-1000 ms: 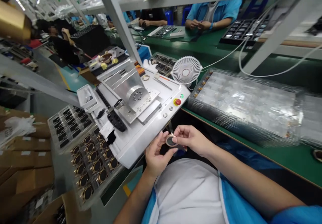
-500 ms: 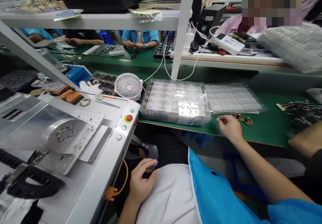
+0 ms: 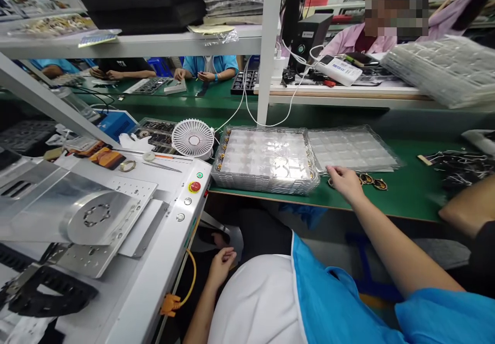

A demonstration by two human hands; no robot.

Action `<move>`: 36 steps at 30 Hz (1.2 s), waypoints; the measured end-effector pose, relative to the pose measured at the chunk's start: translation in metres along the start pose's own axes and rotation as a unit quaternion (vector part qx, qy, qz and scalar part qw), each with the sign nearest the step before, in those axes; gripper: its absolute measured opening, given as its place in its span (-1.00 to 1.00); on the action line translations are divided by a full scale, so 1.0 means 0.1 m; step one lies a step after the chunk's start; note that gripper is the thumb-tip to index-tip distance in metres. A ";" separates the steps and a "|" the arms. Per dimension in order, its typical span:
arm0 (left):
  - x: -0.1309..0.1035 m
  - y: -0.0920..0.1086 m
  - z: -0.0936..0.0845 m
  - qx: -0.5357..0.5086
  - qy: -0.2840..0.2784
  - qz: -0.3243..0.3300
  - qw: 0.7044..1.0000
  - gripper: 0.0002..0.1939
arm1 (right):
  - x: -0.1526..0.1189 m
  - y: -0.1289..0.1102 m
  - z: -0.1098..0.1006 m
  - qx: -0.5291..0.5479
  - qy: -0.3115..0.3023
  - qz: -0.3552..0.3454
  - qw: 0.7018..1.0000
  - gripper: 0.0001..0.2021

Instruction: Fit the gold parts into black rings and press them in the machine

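Observation:
My right hand (image 3: 347, 183) is over the front of the green table, beside some small round gold-rimmed parts (image 3: 373, 181). Its fingers are pressed together near the corner of a flat clear tray (image 3: 348, 148); whatever they hold, if anything, is hidden. To its left sits a stack of clear plastic trays (image 3: 266, 161) with gold-coloured parts along both sides. My left hand (image 3: 223, 265) hangs low in front of my body, below the table edge, its fingers curled together, and anything in them is too small to make out.
At the left stands a white machine (image 3: 154, 261) with buttons and a metal plate. A white fan (image 3: 193, 138) is behind it. Black cables (image 3: 464, 171) and another person's arm (image 3: 469, 202) are at the right. A shelf post (image 3: 266, 55) rises behind the tray stack.
My left hand has drawn its fingers together and moved slightly, lying further from the camera. My right hand has shifted a little left and up, toward the trays. The view has moved slightly.

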State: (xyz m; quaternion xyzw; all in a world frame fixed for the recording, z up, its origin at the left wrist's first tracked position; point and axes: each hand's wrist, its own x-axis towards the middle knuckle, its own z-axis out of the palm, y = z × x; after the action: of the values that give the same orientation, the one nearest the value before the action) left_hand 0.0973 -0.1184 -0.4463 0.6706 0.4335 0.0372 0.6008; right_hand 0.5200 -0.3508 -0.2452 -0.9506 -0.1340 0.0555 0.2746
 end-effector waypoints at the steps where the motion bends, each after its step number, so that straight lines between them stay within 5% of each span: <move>1: 0.02 -0.02 0.01 -0.003 -0.002 -0.007 1.000 -0.36 | 0.02 -0.10 -0.02 0.016 -0.014 -0.011 1.000 -0.51; 6: 0.06 -0.08 0.02 -0.024 0.003 -0.015 1.000 -0.34 | 0.04 -0.52 -0.10 0.051 -0.052 -0.032 0.997 -0.52; 10: 0.07 -0.12 0.00 -0.042 0.011 -0.011 0.999 -0.31 | -0.02 -0.64 -0.20 0.083 -0.052 -0.016 0.995 -0.65; 15: 0.06 -0.15 -0.02 -0.053 0.016 -0.012 0.998 -0.31 | -0.06 -0.64 -0.21 0.175 -0.037 0.027 0.983 -0.75; 23: 0.03 -0.14 -0.04 -0.065 0.029 -0.009 0.997 -0.31 | 0.04 -0.57 -0.14 0.366 -0.077 0.050 0.926 -0.81; 32: 0.03 -0.08 -0.02 -0.064 0.030 -0.022 0.997 -0.27 | 0.11 -0.42 0.11 0.331 -0.055 -0.037 0.941 -0.54; 36: 0.03 -0.07 -0.02 -0.056 0.028 -0.026 0.998 -0.28 | 0.16 -0.42 0.14 0.277 -0.046 -0.070 0.957 -0.67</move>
State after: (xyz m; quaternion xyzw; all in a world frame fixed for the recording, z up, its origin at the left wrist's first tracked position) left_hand 0.0949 -0.1158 -0.4529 0.6233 0.4647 0.0644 0.6256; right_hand 0.5233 -0.3049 -0.2343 -0.8217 -0.1918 0.1152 0.5242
